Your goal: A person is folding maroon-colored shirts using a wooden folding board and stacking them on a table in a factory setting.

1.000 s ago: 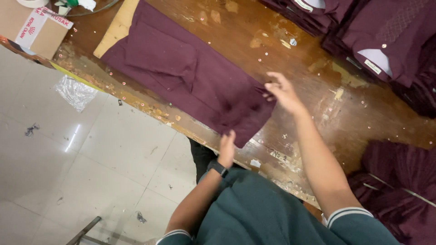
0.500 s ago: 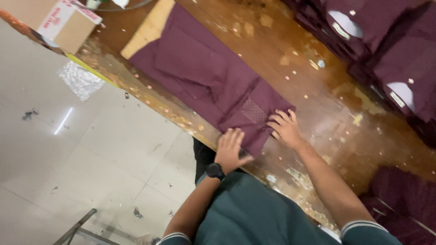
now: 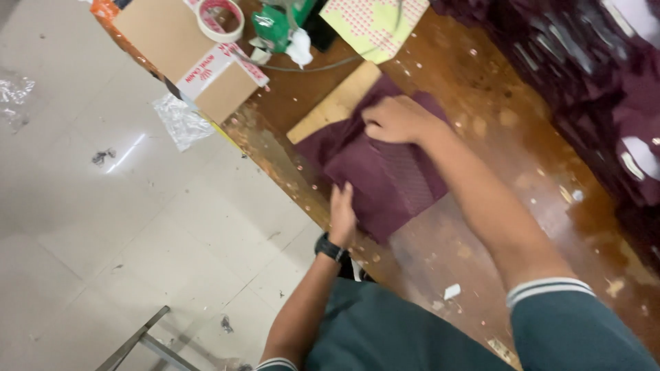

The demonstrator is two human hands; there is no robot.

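A dark maroon garment (image 3: pixel 385 172) lies folded into a compact rectangle on the worn wooden table (image 3: pixel 502 137), partly over a tan cardboard sheet (image 3: pixel 333 106). My right hand (image 3: pixel 393 120) rests on the garment's far end, fingers curled, pressing the fold down. Flat on the garment's near edge at the table's rim lies my left hand (image 3: pixel 342 214), with a black watch (image 3: pixel 331 247) on its wrist. Neither hand lifts the cloth.
A cardboard box (image 3: pixel 185 51) with a tape roll (image 3: pixel 220 19) on it stands at the table's far left end. A green tool (image 3: pixel 278 27), a cable and a dotted paper sheet (image 3: pixel 375 20) lie behind. Stacked maroon garments (image 3: pixel 605 82) fill the right side. Tiled floor lies left.
The long garment has been folded over into a shorter rectangle. My right hand moved from its near end to its far end; the camera view swung toward the box.
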